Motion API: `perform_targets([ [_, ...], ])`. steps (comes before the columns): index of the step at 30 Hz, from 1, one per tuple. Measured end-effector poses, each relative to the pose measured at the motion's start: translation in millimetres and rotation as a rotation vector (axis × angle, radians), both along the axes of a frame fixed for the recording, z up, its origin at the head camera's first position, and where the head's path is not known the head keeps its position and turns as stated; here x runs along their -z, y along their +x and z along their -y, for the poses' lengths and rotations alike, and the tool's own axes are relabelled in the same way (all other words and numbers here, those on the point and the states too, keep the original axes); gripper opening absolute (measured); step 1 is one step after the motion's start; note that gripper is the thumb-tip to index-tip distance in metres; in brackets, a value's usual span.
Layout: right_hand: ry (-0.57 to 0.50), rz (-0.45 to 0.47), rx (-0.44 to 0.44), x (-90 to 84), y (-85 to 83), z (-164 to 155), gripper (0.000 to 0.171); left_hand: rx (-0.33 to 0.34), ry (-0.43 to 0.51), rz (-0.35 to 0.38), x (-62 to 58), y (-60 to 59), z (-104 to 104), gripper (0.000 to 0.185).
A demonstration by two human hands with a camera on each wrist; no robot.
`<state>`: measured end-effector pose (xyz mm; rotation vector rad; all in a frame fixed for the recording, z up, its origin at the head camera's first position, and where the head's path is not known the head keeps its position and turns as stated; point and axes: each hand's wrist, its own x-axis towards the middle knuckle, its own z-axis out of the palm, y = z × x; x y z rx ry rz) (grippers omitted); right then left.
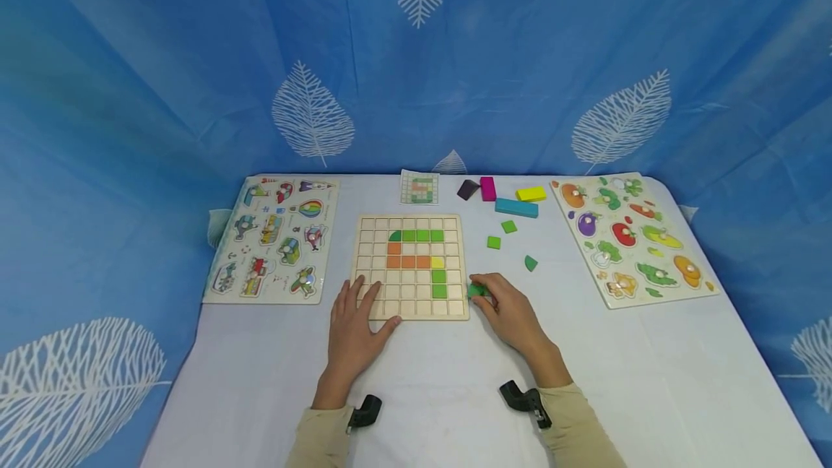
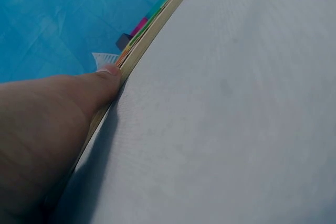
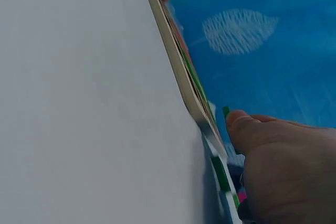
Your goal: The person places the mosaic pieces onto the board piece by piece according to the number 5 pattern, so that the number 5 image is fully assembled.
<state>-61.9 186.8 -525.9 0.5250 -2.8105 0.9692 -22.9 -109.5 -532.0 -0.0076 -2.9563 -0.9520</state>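
— So, left hand (image 1: 355,327)? 
— Flat on the near-left corner of the grid board (image 1: 410,266), fingers straight and spread, gripping nothing; thumb tip (image 2: 108,70) pressed against the board's edge in the left wrist view.

— And right hand (image 1: 507,313)? 
— Just off the board's near-right corner, fingers curled round a small green piece (image 1: 477,289), pinched between thumb and fingertips. Seen edge-on in the right wrist view too, thumb (image 3: 243,129) beside the piece (image 3: 226,112).

— Which way from piece to board? 
— Leftward, barely apart from the board's right rim. Nearest filled cells: the green column (image 1: 439,283) at the board's right side, directly left of the pinched piece, with bare cells below it along the near row. No long axis to speak of; looks roughly square, though partly hidden by fingers.

— Nearer hand? 
— Right, plainly; already holding. Left well apart, at the board's opposite near corner.

— Elsewhere? 
— Beyond the board's right side: two loose green squares (image 1: 501,234), a green leaf-shaped bit (image 1: 531,263), a teal bar (image 1: 516,207), yellow (image 1: 531,193), magenta (image 1: 487,188) and dark blocks. Pattern card (image 1: 419,187) past the board's far edge. Peg puzzles either side: vehicles (image 1: 273,238) left, vegetables (image 1: 630,235) right.
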Motion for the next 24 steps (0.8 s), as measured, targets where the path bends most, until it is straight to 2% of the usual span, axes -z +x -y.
perform_targets([
  [9,0.046,-0.109,-0.197,-0.6,4.5,34,0.033,0.001,-0.005,-0.021,1.0,-0.1,1,0.077],
  [13,0.075,-0.139,-0.214,0.4,5.1,39,0.032,0.0,-0.02,-0.031,1.9,-0.4,0,0.077],
  [24,0.084,-0.13,-0.221,-0.4,4.1,43,0.027,0.0,-0.026,-0.023,-0.5,-0.5,0,0.075],
])
